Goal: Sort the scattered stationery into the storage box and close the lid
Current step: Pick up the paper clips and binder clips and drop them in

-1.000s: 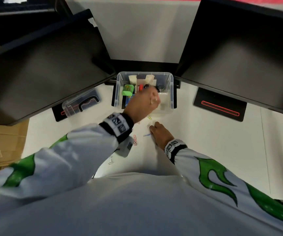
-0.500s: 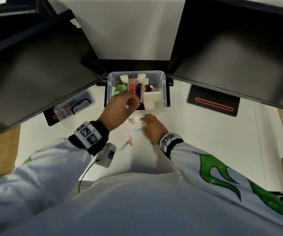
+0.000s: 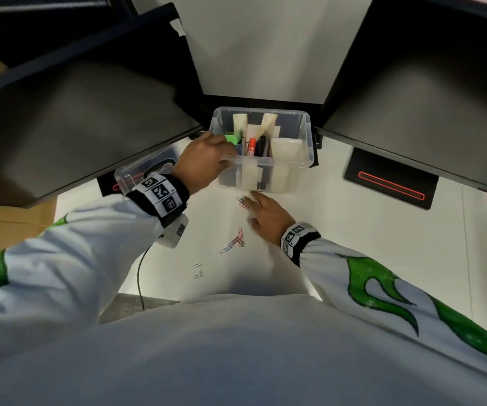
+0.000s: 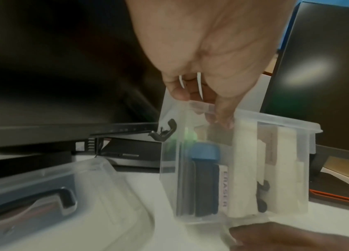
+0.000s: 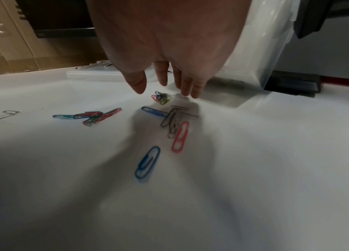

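Left hand (image 3: 204, 159) grip clamps storage box (image 3: 277, 165) rim; right hand (image 3: 268, 218) spread above paper clips (image 5: 175, 122).

You're at an office desk: white tabletop (image 3: 353, 244), two dark monitors (image 3: 75, 112) angled in overhead on black stands (image 3: 391, 186) with red trim, cardboard cartons (image 3: 2, 227) stacked off the left edge, coloured paper clips (image 5: 177, 135) scattered about, and a clear stationery box (image 3: 265, 164) of markers by its loose lid (image 3: 136, 174)
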### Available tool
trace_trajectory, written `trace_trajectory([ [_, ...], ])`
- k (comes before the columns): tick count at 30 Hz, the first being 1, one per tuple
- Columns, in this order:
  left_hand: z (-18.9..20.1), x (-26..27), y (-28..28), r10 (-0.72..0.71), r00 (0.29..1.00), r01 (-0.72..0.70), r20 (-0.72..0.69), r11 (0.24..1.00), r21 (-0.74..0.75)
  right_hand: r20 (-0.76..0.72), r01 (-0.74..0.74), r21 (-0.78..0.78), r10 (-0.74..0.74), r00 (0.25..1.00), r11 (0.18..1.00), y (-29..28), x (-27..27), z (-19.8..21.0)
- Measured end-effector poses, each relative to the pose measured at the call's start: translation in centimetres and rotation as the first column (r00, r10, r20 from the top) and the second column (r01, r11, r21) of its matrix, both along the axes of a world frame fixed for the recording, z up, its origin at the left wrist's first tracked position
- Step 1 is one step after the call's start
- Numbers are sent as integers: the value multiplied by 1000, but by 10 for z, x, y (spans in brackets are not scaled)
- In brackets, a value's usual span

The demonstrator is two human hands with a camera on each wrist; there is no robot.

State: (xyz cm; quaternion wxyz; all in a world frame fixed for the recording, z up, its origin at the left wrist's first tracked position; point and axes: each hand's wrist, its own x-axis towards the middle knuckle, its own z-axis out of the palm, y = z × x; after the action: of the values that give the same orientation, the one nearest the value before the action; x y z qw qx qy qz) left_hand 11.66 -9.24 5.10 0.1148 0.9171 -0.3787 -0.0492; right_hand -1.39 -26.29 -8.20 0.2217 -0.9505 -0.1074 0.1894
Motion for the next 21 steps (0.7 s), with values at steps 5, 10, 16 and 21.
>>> trace_trajectory([
  [5,3,8,-5,-9,999,10,-44,1000,24,-132,-62,-103,48,990,993,19,11,-8],
  [10,-9,-2,5,-21,992,30,-122,997,67,-194,-278,-125,252,948,952,16,-5,-3],
  [16,-35,-31,22,-8,994,11,-113,1000,21,7,-108,49,108,994,993,-14,-31,11],
  [21,-44,-63,45,21,984,-42,-178,993,-112,-93,203,-90,-211,973,975,-39,-46,25],
])
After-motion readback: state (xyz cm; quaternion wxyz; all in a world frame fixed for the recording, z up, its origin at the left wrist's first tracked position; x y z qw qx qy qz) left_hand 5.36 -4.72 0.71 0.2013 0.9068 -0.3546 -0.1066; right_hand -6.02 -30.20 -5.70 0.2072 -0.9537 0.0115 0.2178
